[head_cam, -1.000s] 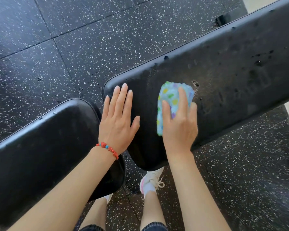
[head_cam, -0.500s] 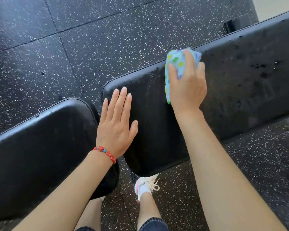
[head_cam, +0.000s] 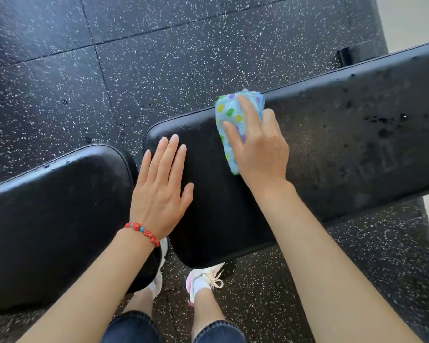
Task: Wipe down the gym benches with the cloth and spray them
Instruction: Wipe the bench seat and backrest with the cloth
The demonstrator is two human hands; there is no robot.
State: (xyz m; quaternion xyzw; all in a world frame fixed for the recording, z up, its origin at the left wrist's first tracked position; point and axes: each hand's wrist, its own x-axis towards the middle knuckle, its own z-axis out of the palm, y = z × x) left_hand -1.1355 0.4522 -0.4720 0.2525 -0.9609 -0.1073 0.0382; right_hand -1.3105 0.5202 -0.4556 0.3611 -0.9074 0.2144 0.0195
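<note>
Two pads fill my view, so I log progress from near to far. Nearest, the left pad (head_cam: 52, 219) looks dry apart from a few beads along its far edge; I cannot tell whether it has been wiped. The left hand (head_cam: 160, 191) lies flat on the near end of the long pad (head_cam: 332, 154), fingers straight and spread slightly, gripping nothing, which I read as bracing. That near end looks matte and clean, so I judge it wiped. Further right, droplets (head_cam: 382, 120) sit on the surface, so I judge that stretch sprayed but not yet wiped. No spray bottle is in view.

The cloth (head_cam: 233, 125), blue with coloured dots, is folded and pressed on the long pad at its far edge. The right hand (head_cam: 260, 147) lies over it, fingers (head_cam: 248, 112) extended on top, thumb (head_cam: 229, 134) along its left side; cloth shows past the fingertips and left of the palm. Beyond lies speckled floor (head_cam: 159, 58).
</note>
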